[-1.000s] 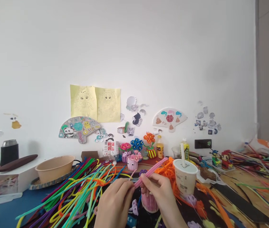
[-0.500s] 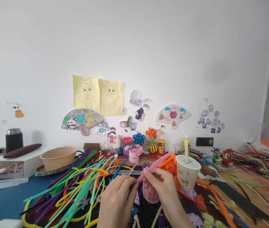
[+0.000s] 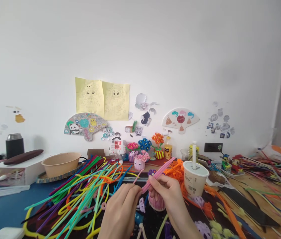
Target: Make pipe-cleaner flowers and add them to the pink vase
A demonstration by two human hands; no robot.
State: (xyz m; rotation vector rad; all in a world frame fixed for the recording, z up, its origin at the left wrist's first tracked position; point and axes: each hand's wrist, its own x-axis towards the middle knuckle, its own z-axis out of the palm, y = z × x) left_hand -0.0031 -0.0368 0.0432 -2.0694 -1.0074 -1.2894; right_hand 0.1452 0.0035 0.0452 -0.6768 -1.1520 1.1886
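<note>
Near a lidded cup [image 3: 194, 183] with straw [image 3: 194, 154], left hand [image 3: 122, 206] and right hand [image 3: 169, 192] pinch pink strips [image 3: 162, 171].

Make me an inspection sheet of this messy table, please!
Surface: table, blue at left, wood-coloured at right.
Job's things: pink strips, held up; striped pink pot, partly hidden.
Clutter: heap of colourful strips at left; cup with a straw at right.
Hands: left hand pinches the pink strips' lower end; right hand grips them higher up.
Cables: cannot tell among the strips.
Surroundings: white wall with two fans and two yellow drawings.
</note>
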